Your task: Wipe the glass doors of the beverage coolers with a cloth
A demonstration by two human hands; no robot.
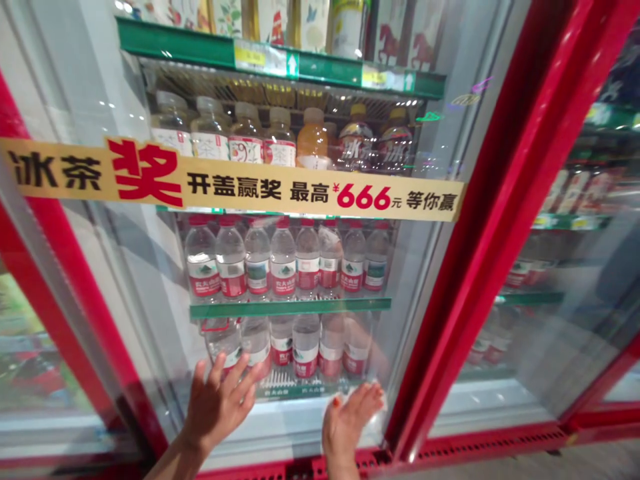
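A glass cooler door (415, 267) fills the view in front of me. Low on the left, my left hand (220, 400) is raised with its fingers spread, holding nothing, in front of the lowest row of water bottles (305, 347). To its right, my right hand (350, 420) is at the lower part of the door, fingers together and bent to the right. Pale material, apparently a thin white cloth (377, 421), shows around that hand. Blur hides its full shape. Whether the left fingertips touch the glass, I cannot tell.
A yellow banner (250, 187) with printed characters crosses the door. Behind the glass, drinks stand on green-edged shelves (290, 307). Red frames (480, 233) border the door, and another cooler (530, 373) stands at the right. Grey floor (600, 453) shows at the lower right.
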